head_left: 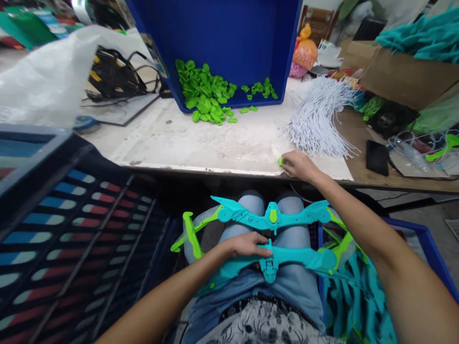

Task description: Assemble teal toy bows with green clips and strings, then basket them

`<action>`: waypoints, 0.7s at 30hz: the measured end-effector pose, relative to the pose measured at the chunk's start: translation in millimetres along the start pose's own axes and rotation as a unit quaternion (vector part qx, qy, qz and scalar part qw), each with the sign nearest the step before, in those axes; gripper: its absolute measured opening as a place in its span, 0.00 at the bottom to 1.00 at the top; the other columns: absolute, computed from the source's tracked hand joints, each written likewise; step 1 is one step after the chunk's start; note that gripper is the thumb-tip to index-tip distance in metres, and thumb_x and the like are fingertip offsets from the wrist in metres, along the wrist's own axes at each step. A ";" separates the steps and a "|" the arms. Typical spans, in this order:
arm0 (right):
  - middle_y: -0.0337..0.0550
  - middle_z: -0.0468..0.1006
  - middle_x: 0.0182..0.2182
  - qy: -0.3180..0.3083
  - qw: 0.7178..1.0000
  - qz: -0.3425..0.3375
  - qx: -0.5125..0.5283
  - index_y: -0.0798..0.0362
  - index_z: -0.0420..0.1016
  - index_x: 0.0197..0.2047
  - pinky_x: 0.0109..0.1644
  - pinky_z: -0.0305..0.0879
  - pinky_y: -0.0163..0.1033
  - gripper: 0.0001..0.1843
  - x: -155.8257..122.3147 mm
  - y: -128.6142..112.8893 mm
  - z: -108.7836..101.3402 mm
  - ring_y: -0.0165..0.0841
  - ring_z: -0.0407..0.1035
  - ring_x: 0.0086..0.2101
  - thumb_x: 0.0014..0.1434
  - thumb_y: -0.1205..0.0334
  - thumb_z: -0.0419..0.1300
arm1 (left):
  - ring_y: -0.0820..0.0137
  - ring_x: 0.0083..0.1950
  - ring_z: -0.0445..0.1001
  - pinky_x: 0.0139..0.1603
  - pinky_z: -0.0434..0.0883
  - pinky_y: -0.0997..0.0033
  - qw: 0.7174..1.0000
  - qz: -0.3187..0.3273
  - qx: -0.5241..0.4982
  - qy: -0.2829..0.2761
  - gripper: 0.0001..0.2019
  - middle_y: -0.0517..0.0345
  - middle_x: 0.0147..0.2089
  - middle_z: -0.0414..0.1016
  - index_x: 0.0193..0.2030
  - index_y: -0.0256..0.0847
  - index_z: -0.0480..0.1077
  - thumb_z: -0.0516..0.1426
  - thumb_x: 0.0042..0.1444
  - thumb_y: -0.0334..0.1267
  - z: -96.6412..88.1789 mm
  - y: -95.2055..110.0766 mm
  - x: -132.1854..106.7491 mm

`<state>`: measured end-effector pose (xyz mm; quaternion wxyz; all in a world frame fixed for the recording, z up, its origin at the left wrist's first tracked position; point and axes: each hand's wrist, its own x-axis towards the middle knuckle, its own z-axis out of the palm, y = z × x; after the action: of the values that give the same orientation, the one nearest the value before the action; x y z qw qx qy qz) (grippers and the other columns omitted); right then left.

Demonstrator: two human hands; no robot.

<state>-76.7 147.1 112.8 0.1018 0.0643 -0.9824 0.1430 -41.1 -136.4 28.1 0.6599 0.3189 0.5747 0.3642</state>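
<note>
Two turquoise plastic toy bows lie across my lap, each with bright green limb ends. The farther bow [247, 216] has a green piece in its middle. The nearer bow [301, 257] shows a small square opening at its centre. My left hand [249, 244] grips the nearer bow just left of that centre, thumb on top. At the table's front edge, my right hand [299, 165] pinches a small green plastic piece [280, 161] between its fingertips.
A tipped blue bin [229, 43] on the table [201, 148] spills green pieces [206, 91]. White strings [319, 119] lie right of it, near a black phone [377, 157]. A dark crate [82, 229] stands at left; a blue bin [435, 258] with turquoise parts [355, 296] sits at right.
</note>
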 end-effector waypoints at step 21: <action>0.49 0.76 0.49 0.065 0.993 -0.050 0.081 0.54 0.73 0.47 0.51 0.64 0.53 0.11 -220.5 -172.2 81.9 0.43 0.64 0.51 0.63 0.69 0.53 | 0.71 0.34 0.63 0.36 0.61 0.74 0.996 0.073 0.037 -0.027 0.24 0.61 0.32 0.67 0.35 0.35 0.70 0.58 0.49 0.58 -2.3 -10.1 0.2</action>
<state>149.2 -19.3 33.9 0.1668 0.1119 -0.9544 0.2210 -42.2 -141.6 19.2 0.6349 0.3937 0.5449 0.3807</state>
